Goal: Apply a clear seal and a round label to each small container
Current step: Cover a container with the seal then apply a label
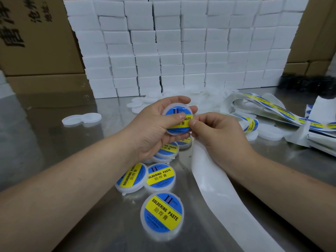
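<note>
Container (176, 129) — left hand (153, 129) grips rim.

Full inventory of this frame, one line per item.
held container: 1, white, blue-yellow label, in left hand
labelled containers: at least 5, blue-yellow, table below hands
blank lids: many, white, table behind hands
foam blocks: many, white, stacked at back
label strips: several, blue-yellow, table right
backing strip: 1, white, under right hand
cardboard boxes: brown, both sides
table: 1, steel
left hand: grips held container
right hand: pinches held container's edge

Wall of white blocks (181, 42) between cardboard boxes (32, 57)
</note>
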`<state>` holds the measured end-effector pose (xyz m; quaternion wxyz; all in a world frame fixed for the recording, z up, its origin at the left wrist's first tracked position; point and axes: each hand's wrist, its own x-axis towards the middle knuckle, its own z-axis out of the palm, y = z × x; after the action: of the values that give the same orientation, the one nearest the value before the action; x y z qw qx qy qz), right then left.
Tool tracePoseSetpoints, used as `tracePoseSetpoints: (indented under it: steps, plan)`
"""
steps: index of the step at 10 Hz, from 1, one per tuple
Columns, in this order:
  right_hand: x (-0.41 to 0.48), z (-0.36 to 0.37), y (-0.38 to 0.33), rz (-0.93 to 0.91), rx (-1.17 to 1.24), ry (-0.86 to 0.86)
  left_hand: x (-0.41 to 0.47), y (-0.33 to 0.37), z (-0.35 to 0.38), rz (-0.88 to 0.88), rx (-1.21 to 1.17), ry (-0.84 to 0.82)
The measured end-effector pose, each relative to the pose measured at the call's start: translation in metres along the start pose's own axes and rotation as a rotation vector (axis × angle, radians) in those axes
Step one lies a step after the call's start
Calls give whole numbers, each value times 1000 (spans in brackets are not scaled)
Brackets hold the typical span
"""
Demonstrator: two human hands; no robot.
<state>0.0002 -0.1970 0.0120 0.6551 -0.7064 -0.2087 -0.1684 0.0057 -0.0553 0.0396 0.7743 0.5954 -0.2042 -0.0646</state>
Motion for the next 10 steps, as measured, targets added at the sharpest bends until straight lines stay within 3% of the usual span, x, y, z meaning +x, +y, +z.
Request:
tracePoseSetpoints:
  steps: [3,6,8,10]
  plan:
    - [1,-1,2,-11,-59,43,-2,-1,4,19,76,25]
    - [3,-3,6,27,-192,126,-8,3,17,139,352,70]
    - [7,-8,6,33,-264,181,-9,9,20,167,399,75]
    - [9,-6,5,142,-63,162,-10,6,21,97,432,159]
